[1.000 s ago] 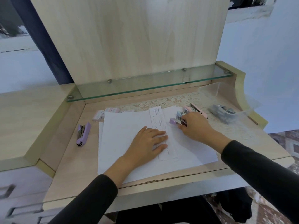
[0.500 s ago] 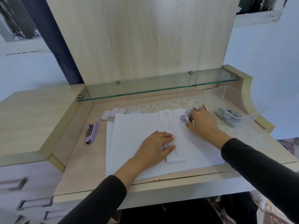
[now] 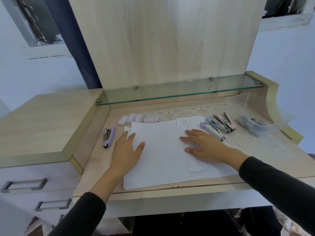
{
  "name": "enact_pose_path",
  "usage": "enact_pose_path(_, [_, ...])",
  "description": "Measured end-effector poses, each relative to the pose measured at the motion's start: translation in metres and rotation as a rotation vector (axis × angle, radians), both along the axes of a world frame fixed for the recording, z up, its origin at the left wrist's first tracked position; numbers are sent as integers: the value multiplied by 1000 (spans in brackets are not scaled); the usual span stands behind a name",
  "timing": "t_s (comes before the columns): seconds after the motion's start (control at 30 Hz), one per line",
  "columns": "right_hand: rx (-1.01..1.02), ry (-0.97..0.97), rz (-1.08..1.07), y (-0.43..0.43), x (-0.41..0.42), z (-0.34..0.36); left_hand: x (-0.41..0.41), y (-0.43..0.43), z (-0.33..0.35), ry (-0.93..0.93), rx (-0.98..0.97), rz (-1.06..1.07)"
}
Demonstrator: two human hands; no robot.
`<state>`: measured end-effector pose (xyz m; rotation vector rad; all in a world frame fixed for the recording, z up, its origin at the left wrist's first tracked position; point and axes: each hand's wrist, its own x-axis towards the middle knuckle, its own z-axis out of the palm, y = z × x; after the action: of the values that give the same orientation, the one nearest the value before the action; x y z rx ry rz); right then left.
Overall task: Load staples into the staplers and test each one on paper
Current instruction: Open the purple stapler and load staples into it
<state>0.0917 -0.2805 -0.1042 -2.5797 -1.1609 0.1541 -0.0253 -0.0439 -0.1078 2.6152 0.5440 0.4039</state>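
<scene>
Head view: both hands flat on paper, holding nothing. Left hand (image 3: 127,150) lies palm down over the left edge of the white paper stack (image 3: 162,159), fingers straight and slightly spread, thumb out on the sheet. Right hand (image 3: 206,147) is palm down with fingers spread wide, pressing a narrow printed slip (image 3: 182,124) that lies on top of the stack.

The stack's near edge runs close to the front edge of the desk (image 3: 95,166). A bare strip of desk separates the stack's left edge from a lone purple stapler (image 3: 109,137), which lies near the raised side wall.

A row of staplers (image 3: 219,125), purple, blue and pink, lies side by side just beside the right hand, at the stack's right edge on the lace mat (image 3: 187,112). Staple boxes (image 3: 134,118) sit touching the stack's far edge.

A clear bin (image 3: 238,101) in the back right corner holds grey metal items, too blurred to name. A glass shelf (image 3: 170,95) overhangs the back.
</scene>
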Motion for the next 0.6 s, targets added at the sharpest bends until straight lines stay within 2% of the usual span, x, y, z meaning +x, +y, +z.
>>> enact_pose_path(0.13, [-2,-3,9,-5,0,1,-3,5,-11,151,-11,-56])
enact_pose_path(0.43, [-7,-86,-34,0,-8,7,-3,15,-2,198,82,-137])
enact_pose_path(0.5, [3,-69,-36,3,-5,4,-4,22,3,164,58,-144])
enact_pose_path(0.6, [14,-85,-40,5,-3,0,-3,37,11,-6,57,-115])
